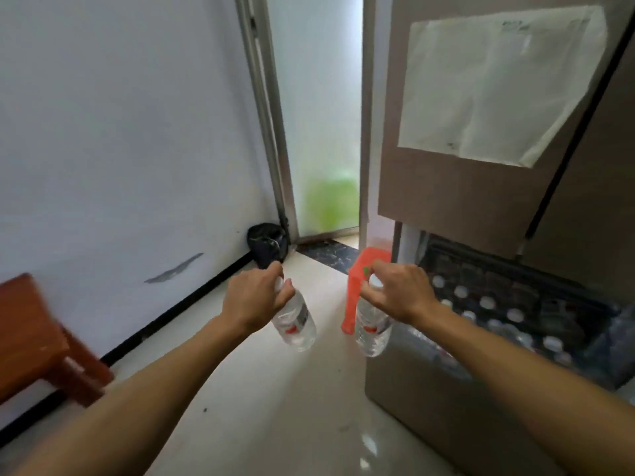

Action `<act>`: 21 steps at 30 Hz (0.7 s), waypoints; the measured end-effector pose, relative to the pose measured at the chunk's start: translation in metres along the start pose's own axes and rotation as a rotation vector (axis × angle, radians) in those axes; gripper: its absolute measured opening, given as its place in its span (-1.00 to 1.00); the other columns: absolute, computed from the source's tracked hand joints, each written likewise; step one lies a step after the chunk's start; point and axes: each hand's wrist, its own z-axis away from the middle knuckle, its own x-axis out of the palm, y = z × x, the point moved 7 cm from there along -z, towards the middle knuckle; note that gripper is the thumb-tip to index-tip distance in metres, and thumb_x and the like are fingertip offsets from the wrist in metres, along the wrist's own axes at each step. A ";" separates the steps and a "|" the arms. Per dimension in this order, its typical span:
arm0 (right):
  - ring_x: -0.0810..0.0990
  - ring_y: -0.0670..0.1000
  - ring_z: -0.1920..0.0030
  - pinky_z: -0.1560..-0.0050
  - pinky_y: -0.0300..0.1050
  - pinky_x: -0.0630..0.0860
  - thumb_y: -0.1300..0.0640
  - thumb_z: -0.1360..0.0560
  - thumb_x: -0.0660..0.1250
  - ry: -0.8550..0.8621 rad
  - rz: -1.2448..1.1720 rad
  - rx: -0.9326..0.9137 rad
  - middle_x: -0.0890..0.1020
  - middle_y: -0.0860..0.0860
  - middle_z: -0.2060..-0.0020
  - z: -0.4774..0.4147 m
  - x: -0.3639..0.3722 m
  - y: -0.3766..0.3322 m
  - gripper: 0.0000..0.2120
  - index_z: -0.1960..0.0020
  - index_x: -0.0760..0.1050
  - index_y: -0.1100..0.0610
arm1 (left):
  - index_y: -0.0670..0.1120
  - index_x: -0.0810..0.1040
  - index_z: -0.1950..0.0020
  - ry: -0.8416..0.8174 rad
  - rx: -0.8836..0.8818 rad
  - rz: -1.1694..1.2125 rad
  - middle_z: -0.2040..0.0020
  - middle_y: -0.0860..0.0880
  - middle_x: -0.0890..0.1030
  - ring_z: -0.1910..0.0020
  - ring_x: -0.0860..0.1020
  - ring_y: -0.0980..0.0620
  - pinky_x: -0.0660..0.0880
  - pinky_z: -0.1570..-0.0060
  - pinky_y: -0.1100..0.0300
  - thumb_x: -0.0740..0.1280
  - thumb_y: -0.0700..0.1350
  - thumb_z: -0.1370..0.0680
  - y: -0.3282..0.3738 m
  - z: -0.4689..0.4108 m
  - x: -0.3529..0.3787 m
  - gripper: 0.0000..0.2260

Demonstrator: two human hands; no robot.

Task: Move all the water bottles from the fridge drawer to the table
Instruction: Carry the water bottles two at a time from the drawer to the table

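My left hand point(256, 297) grips a clear water bottle point(298, 323) by its neck; the bottle hangs tilted over the pale floor. My right hand point(398, 292) holds a second clear water bottle point(371, 329) by its white cap, just left of the open fridge drawer point(580, 341). Inside the drawer stand several more bottles point(488, 302), seen as white caps. The brown wooden table point(29, 338) juts in at the far left, blurred.
The fridge door point(446, 187) with a white paper sheet point(498, 84) rises at the right. An orange plastic stool point(360, 280) stands behind the bottles. A black bag point(266, 245) sits in the corner by a frosted glass door point(319, 132). White wall at the left.
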 end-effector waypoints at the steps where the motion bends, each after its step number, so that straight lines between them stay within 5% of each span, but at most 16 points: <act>1: 0.58 0.08 0.31 0.23 0.00 0.56 -0.20 -0.45 0.22 -0.033 -0.028 -0.041 0.66 0.07 0.26 -0.001 0.012 -0.025 -0.66 0.08 0.55 0.06 | -0.07 0.49 0.05 -0.019 -0.043 -0.033 0.22 -0.07 0.63 0.31 0.56 -0.08 0.57 0.25 0.06 0.14 0.19 -0.55 -0.022 0.021 -0.009 -0.65; 6: 0.60 0.20 0.18 0.24 -0.07 0.42 -0.22 -0.38 0.12 -0.152 -0.072 -0.272 0.67 0.14 0.20 0.002 0.062 -0.172 -0.55 0.00 0.53 0.09 | -0.10 0.48 0.06 -0.135 -0.242 -0.249 0.28 -0.03 0.56 0.33 0.51 -0.02 0.41 0.30 0.14 0.14 0.13 -0.58 -0.142 0.144 -0.049 -0.69; 11: 0.47 0.00 0.27 0.25 -0.18 0.29 -0.18 -0.50 0.20 -0.196 -0.106 -0.470 0.64 0.04 0.15 0.013 0.102 -0.339 -0.65 -0.02 0.53 0.09 | -0.02 0.47 0.03 -0.185 -0.443 -0.286 0.21 0.03 0.60 0.32 0.53 0.06 0.46 0.31 0.19 0.15 0.16 -0.57 -0.260 0.280 -0.104 -0.73; 15: 0.49 -0.03 0.27 0.26 -0.22 0.33 -0.18 -0.51 0.23 -0.243 -0.149 -0.556 0.65 0.01 0.14 0.030 0.151 -0.478 -0.68 -0.02 0.51 0.07 | -0.02 0.50 0.05 -0.155 -0.566 -0.320 0.28 0.07 0.46 0.38 0.39 0.12 0.19 0.43 0.34 0.22 0.10 -0.57 -0.342 0.383 -0.164 -0.79; 21: 0.54 -0.09 0.29 0.24 -0.23 0.48 -0.27 -0.48 0.24 -0.371 -0.234 -0.664 0.62 -0.08 0.20 0.064 0.206 -0.648 -0.70 0.06 0.39 -0.03 | -0.04 0.47 0.10 -0.218 -0.813 -0.414 0.24 -0.04 0.61 0.27 0.57 -0.05 0.44 0.32 0.11 0.19 0.16 -0.55 -0.458 0.525 -0.211 -0.72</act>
